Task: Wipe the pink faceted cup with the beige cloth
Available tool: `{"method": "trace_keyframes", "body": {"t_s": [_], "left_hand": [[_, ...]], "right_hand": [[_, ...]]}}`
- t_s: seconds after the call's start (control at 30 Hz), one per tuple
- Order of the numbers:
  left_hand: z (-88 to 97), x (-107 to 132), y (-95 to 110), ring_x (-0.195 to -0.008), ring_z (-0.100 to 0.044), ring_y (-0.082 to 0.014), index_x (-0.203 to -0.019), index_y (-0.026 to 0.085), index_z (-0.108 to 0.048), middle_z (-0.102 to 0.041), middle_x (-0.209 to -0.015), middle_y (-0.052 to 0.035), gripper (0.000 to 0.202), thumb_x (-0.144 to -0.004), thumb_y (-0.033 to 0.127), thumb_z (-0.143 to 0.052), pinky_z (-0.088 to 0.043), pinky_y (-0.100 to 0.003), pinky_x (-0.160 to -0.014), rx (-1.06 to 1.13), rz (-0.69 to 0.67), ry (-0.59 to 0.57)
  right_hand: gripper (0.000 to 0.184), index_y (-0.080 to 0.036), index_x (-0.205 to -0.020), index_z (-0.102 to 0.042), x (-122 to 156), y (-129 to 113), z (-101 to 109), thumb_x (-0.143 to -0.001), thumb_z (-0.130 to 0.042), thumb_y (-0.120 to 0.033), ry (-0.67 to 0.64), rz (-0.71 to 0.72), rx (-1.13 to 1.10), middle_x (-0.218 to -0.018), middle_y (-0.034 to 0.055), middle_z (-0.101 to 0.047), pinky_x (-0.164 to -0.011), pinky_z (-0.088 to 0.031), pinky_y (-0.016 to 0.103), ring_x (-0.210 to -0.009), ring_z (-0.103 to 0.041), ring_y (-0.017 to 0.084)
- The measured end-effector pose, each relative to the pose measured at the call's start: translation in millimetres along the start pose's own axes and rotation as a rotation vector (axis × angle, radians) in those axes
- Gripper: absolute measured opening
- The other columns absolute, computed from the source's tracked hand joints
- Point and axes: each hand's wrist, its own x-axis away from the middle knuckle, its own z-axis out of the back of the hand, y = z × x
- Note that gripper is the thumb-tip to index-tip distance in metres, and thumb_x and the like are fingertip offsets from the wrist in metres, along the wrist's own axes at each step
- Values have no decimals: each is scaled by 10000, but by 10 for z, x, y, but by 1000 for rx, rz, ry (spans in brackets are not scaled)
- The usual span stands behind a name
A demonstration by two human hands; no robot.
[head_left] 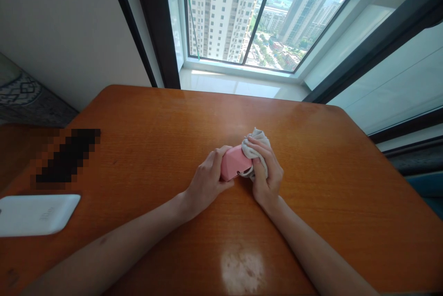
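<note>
A small pink box-shaped object (236,162) with rounded edges is held above the middle of the wooden table (155,134); its exact kind I cannot make out. My left hand (209,173) grips its left end, thumb on the near side and fingers over the top. Bunched in my right hand (268,173) is a white cloth (258,141), pressed against the right end of the pink object. A dark loop or cord shows at the object's lower right corner. The cloth and fingers hide that end.
A white flat device (39,215) lies at the table's left edge. Behind it is a dark pixelated patch (69,155). A window (242,14) with a sill stands beyond the far edge. Grey patterned fabric (27,93) shows at the left.
</note>
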Motion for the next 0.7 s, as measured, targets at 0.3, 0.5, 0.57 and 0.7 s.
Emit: {"method": "trace_keyframes", "body": {"t_s": [0.3,0.5,0.57,0.7], "left_hand": [[-17,18,-14,-1188,-759,-254,-1327,260,-589,-740,-1279,-71,287,-1044,222,-614,-627,-419,-1129,178,24,40],[-22,-1,-1,-1349,-700,-326,-1489,255,-474,-681,-1429,-115,606,-948,235,-748,-618,-502,-1149,-10,-34,-14],[-4,-5,25,-1322,-708,-320,-1525,267,-435,-675,-1433,-113,723,-902,197,-795,-625,-487,-1118,-37,-23,-27],[16,-6,60,-1334,-694,-325,-1563,274,-389,-665,-1457,-117,807,-875,125,-782,-613,-486,-1118,-51,-16,-31]], "right_hand": [[640,-356,-1586,-617,24,-253,-73,-963,-662,-214,-269,505,325,-1378,11,-839,-1307,-475,656,-1490,-674,348],[512,-320,-1497,-687,23,-179,-74,-1017,-627,-155,-129,252,173,-1437,70,-801,-1265,-497,578,-1351,-746,293],[405,-308,-1445,-725,10,-158,-73,-1077,-579,-222,-62,70,54,-1436,67,-789,-1225,-511,510,-1352,-727,276],[314,-263,-1146,-806,-59,-85,-79,-1128,-545,-436,96,-413,-153,-1003,7,-781,-815,-539,316,-873,-679,184]]}}
